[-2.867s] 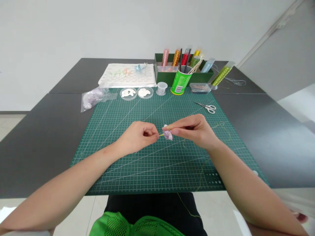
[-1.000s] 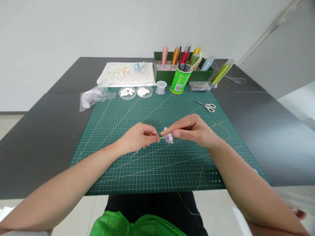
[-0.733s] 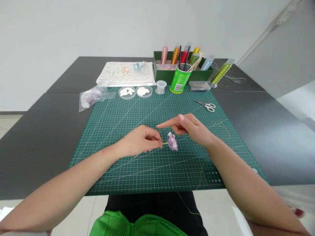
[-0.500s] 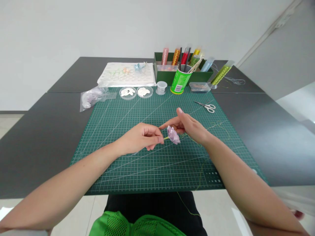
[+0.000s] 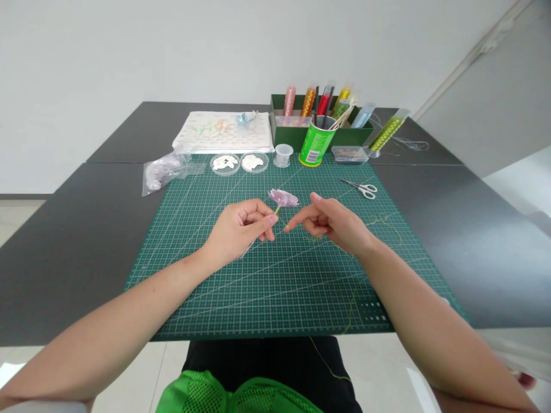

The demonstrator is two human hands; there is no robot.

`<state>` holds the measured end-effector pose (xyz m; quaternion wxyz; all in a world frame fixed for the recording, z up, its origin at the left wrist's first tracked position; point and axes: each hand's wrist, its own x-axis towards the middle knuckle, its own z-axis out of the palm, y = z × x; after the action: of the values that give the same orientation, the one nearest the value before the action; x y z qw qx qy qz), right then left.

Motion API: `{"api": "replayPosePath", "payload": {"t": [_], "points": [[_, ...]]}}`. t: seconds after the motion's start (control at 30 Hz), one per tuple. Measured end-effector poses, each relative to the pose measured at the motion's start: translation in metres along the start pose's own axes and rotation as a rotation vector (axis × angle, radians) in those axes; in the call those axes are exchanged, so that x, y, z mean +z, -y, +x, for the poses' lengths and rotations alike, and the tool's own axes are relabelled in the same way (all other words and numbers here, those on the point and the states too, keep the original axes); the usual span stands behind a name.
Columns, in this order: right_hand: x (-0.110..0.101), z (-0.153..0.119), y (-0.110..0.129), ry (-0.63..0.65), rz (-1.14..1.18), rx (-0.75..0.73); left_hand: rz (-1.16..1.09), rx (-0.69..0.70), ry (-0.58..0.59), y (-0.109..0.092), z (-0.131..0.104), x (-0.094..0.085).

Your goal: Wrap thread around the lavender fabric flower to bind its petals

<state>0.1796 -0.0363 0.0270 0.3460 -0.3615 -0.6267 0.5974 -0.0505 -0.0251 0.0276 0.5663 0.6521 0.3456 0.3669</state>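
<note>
From the head view, we find the flower (image 5: 284, 198) in the left hand (image 5: 241, 226), its pale purple bloom just beyond the fingertips and a little to their right. We see thumb and index finger pinching the yellow-green stem (image 5: 278, 210) just under the petals; the bloom faces up, the stem slanting down into the grip. The other fingers of this hand are curled, and a thin pale strand (image 5: 247, 250) shows below them. To the right, near the bloom but apart from it, we note the right hand (image 5: 338, 221): index finger pointing down and left, thumb raised clear of it, remaining fingers folded. We cannot tell whether those folded fingers hold any of the fine green thread (image 5: 331, 373), which lies loose by the hand and also trails over the mat's near edge onto the lap. Both hands are above the green cutting mat (image 5: 258, 304). Beyond the right hand lie white-handled scissors (image 5: 364, 188), well apart from the flower. Farther back we log a clear spool (image 5: 283, 156), a green can (image 5: 313, 150) and, at left, a plastic bag (image 5: 162, 172).
</note>
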Motion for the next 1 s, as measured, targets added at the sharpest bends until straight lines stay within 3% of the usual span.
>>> {"api": "replayPosePath", "payload": {"t": [0.27,0.5,0.6,0.8,0.9,1.0], "points": [[0.007,-0.003,0.004,0.026,0.030,-0.084,0.232,0.007,-0.089,0.002,-0.006,0.005],[0.008,-0.004,0.005,-0.042,0.000,-0.046,0.096,0.038,-0.118,0.005,-0.006,0.005],[0.006,0.000,0.003,-0.139,0.048,0.047,-0.029,0.042,-0.114,0.006,-0.005,0.004],[0.001,0.010,-0.006,-0.358,0.353,0.252,-0.164,0.044,-0.127,0.003,-0.004,0.004],[0.001,0.013,-0.011,-0.623,0.168,0.206,-0.187,0.033,-0.123,0.001,-0.004,0.005],[0.004,0.014,-0.014,-0.793,-0.149,0.000,-0.195,0.011,-0.121,0.001,-0.004,0.006]]}}
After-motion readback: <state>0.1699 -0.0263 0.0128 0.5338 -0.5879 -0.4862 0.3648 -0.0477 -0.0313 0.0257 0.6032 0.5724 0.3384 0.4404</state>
